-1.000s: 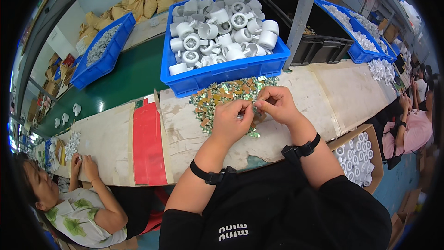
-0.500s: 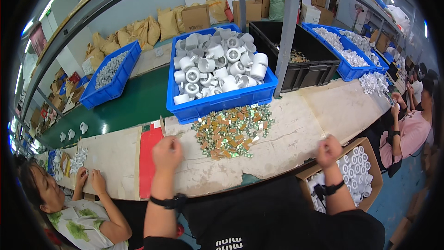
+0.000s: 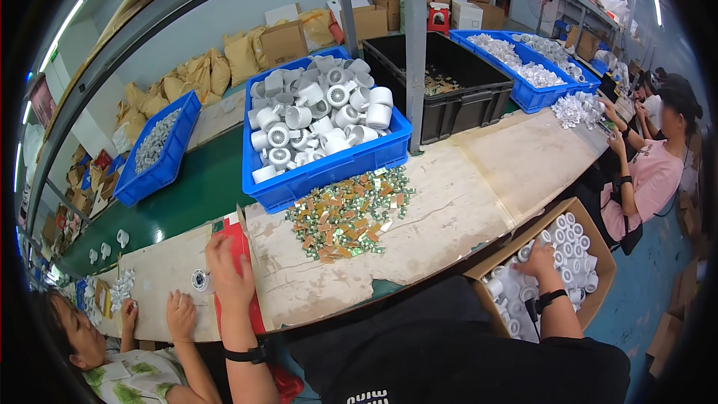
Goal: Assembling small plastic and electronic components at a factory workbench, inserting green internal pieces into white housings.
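My left hand (image 3: 230,265) is over the red strip (image 3: 250,303) on the worktable, its fingers apart and nothing visible in them. Just left of it sits a small round white part with a dark ring (image 3: 200,280), close to a co-worker's hand (image 3: 180,316). My right hand (image 3: 540,260) reaches down into a cardboard box (image 3: 490,292) of white cylindrical parts (image 3: 567,278). Its fingers look spread over the parts; their tips are partly hidden among them. Ahead of me on the table lies a loose pile of small green and orange-brown circuit boards (image 3: 348,217).
Behind the pile, a blue crate (image 3: 329,168) is heaped with white cup-shaped housings. A black crate (image 3: 467,116) stands right of it, beyond a metal post (image 3: 415,67). Co-workers sit on both sides; one wears a pink shirt (image 3: 651,187). A green belt (image 3: 161,217) runs behind.
My left hand has moved left from beside the pile and its fingers have spread. The round part now shows beside it. My right hand has dropped from the table edge into the cardboard box.
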### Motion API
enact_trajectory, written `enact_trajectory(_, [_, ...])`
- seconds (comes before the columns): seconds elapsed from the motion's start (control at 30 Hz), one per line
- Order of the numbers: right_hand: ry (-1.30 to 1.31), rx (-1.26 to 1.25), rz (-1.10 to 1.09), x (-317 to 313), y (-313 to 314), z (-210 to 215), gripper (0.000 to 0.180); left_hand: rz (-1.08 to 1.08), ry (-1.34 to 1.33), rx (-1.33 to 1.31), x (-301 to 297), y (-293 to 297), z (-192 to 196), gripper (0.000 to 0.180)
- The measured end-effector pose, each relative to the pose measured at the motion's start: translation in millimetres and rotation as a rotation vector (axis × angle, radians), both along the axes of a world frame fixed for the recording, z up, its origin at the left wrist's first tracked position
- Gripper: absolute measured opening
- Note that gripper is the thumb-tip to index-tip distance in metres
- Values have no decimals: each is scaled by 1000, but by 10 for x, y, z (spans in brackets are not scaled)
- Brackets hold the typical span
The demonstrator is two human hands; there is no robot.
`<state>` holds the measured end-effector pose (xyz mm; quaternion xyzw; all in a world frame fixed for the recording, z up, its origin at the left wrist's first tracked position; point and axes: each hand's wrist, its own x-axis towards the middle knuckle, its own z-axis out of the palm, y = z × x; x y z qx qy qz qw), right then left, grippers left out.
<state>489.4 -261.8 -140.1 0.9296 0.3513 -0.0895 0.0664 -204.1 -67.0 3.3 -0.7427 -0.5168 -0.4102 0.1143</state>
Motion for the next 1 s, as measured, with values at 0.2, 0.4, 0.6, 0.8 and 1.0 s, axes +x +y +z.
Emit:
enact_trajectory(0.2, [63,187,-164,-207,88,222,110,-446,-97,50,998,-65,482,36])
enact_trajectory(0.4, [63,225,-238,-210,96,271,101,-603,-194,55,1613,455,586,34])
enact_trajectory(0.6, [55,54,-43,-168,20,283,102,-594,-63,122,1752,680,231,12])
enact_trajectory(0.8, [218,-11,-42,522,33,46,102,-577,-168,2,1565,675,129,12])
enact_trajectory(1.0, [259,-123,5,-29,116,1164,104,-537,-301,-116,1547,650,12,7])
